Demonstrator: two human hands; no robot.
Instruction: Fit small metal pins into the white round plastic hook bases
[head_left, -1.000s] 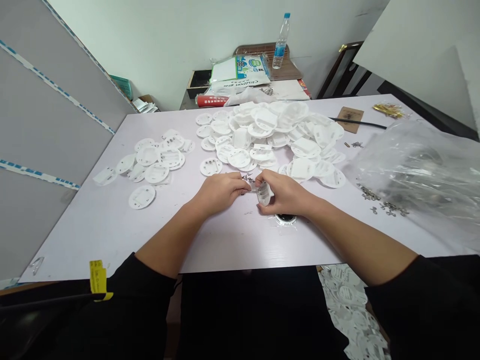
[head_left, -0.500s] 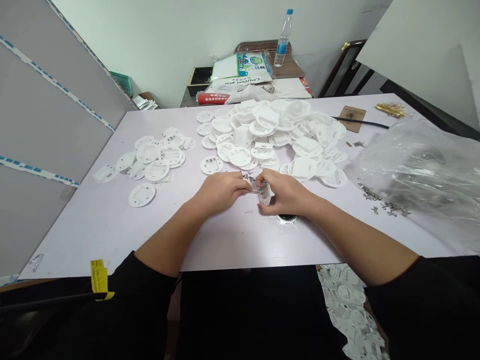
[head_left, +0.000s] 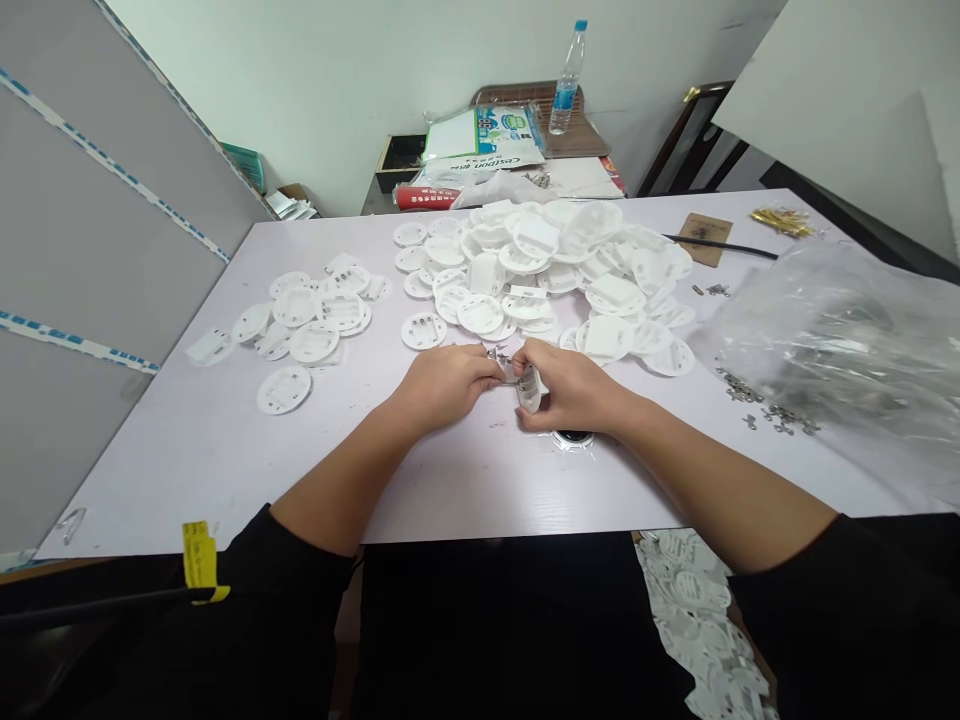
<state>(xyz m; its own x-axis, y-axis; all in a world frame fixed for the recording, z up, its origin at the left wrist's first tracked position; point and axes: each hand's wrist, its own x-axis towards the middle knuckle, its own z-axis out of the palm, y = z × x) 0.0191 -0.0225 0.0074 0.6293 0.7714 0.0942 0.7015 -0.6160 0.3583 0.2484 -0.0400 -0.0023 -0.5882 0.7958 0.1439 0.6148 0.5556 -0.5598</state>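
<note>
My right hand (head_left: 574, 385) is closed around a round white plastic battery cover (head_left: 529, 388), tipped up on its edge with its inner side facing left. Just left of it, my left hand (head_left: 444, 390) has its thumb and fingers pressed together; what they pinch is too small to make out. Small metal contact pieces (head_left: 498, 354) lie on the table between the two hands. Under my right hand a dark round object with a pale rim (head_left: 574, 437) partly shows. A large pile of similar white covers (head_left: 517, 265) rises beyond both hands.
A smaller group of white covers (head_left: 315, 310) lies at the left. On the right are a clear plastic bag (head_left: 847, 340) and scattered metal pieces (head_left: 772, 408). More covers (head_left: 697, 600) sit below the table's front edge. A water bottle (head_left: 566, 85) stands at the back.
</note>
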